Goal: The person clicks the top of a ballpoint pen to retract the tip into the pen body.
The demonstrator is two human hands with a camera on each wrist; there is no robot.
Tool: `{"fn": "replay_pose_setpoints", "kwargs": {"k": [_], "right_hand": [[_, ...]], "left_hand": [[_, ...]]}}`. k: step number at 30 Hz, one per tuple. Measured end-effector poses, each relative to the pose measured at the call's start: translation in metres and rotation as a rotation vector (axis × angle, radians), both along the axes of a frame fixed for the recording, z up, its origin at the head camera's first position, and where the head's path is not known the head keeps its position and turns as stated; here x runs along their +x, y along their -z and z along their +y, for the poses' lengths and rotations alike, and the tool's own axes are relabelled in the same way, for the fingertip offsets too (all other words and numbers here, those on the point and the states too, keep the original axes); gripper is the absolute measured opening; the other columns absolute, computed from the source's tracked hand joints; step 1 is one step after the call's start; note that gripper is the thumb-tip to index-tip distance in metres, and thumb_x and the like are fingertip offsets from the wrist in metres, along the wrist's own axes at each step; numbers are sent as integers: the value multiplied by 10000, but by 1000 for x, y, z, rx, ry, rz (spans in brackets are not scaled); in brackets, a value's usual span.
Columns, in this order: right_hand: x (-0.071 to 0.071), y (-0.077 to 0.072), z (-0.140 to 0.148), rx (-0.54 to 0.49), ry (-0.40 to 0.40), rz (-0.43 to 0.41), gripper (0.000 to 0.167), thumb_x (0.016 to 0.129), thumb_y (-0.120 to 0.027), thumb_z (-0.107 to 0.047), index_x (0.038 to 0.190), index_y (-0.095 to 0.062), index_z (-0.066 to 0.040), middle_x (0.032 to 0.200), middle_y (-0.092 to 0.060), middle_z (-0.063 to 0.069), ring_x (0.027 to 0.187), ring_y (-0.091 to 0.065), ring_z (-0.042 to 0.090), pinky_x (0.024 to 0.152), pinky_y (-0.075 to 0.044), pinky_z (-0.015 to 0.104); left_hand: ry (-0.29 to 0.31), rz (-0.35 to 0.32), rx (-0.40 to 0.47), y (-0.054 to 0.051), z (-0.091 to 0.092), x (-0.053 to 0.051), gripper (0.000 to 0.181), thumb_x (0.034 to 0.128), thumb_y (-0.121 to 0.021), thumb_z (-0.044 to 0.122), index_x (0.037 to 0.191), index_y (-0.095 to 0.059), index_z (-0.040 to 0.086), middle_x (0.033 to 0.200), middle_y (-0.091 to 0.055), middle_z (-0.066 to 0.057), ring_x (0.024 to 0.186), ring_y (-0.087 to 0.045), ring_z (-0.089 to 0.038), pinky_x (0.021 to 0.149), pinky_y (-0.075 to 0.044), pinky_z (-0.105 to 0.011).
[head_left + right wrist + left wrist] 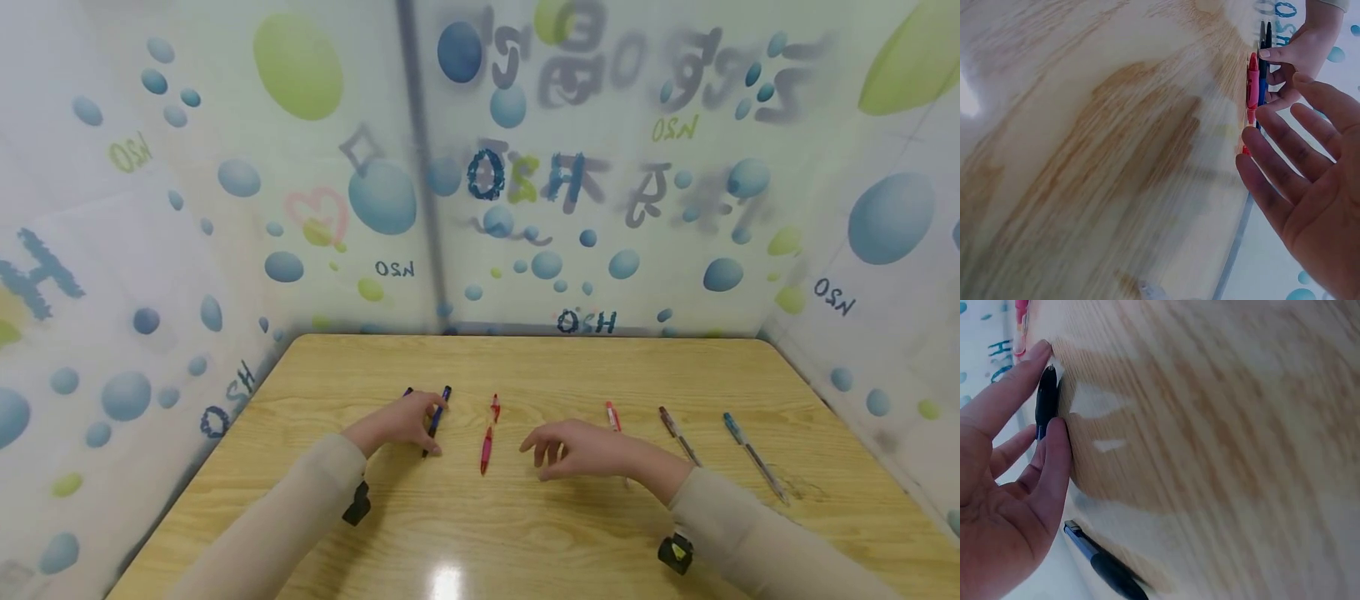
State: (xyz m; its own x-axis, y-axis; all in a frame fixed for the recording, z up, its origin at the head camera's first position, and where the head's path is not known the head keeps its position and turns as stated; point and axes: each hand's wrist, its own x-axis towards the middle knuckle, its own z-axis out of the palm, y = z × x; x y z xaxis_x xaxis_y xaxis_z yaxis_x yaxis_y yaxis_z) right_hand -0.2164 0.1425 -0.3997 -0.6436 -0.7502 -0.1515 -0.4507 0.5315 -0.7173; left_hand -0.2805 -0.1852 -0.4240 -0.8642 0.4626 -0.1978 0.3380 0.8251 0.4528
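Around a dark blue pen [438, 423] with a black grip, my left hand [405, 419] has its thumb near the pen's lower end and its fingers bent near the upper end. A clear gap separates thumb and fingers, and the pen [1047, 400] lies on the wood between them. Another dark pen [1107, 565] lies on the far side of that hand, mostly covered in the head view. Between the two hands is a red pen [487, 450]. My right hand [581, 450] hovers to its right, fingers loosely bent and holding nothing.
Under and beside the right arm lie a red-capped pen [613, 415], a brown-capped pen [677, 433] and a teal-capped pen [756, 457]. All rest on a wooden table [525, 542]. A bubble-patterned curtain [622, 233] encloses the back and both sides.
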Motion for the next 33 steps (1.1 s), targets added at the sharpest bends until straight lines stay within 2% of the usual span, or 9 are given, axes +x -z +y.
{"fn": "replay_pose_setpoints", "kwargs": {"k": [10, 17, 19, 23, 28, 33], "right_hand": [[-3, 0, -2, -22, 21, -2, 380, 924, -690, -166, 1288, -604, -102, 1027, -656, -4, 942, -607, 136, 780, -516, 308], [-9, 0, -3, -87, 49, 18, 401, 945, -663, -170, 1323, -574, -72, 1057, -659, 19, 965, -606, 160, 824, -513, 343], [-10, 0, -3, -123, 52, 10, 410, 952, -653, -168, 1335, -559, -55, 1072, -658, 41, 967, -604, 169, 844, -509, 355], [-14, -2, -2, -177, 58, 11, 420, 955, -647, -167, 1338, -548, -26, 1075, -663, 77, 948, -604, 178, 851, -508, 353], [-13, -5, -4, -219, 64, 10, 425, 955, -648, -169, 1337, -545, -15, 1063, -663, 73, 949, -612, 183, 851, -511, 346], [-12, -7, -7, -243, 87, 18, 397, 951, -651, -149, 1328, -563, -63, 1066, -666, 91, 956, -618, 190, 851, -517, 355]], "left_hand": [[-9, -22, -22, -4, 4, 1, 689, 720, -890, 186, 1311, -555, 69, 1135, -614, -138, 1051, -584, -277, 929, -472, -444], [-83, -159, 76, -9, 7, 5, 687, 739, -841, 5, 1343, -517, 60, 1201, -568, -198, 693, -665, -181, 625, -572, -318], [-98, -183, 101, -11, 7, 7, 700, 740, -829, -27, 1354, -504, 58, 1213, -561, -210, 672, -664, -181, 597, -572, -314], [-125, -205, 131, -12, 8, 10, 722, 745, -815, -50, 1376, -483, 65, 1222, -557, -212, 703, -671, -199, 604, -576, -326], [-158, -207, 171, -13, 7, 13, 713, 754, -803, -63, 1378, -485, 75, 1227, -567, -205, 837, -667, -231, 631, -581, -343], [-177, -193, 249, -16, 9, 16, 688, 774, -782, -70, 1382, -495, 79, 1175, -594, -178, 921, -650, -255, 656, -583, -353]]}}
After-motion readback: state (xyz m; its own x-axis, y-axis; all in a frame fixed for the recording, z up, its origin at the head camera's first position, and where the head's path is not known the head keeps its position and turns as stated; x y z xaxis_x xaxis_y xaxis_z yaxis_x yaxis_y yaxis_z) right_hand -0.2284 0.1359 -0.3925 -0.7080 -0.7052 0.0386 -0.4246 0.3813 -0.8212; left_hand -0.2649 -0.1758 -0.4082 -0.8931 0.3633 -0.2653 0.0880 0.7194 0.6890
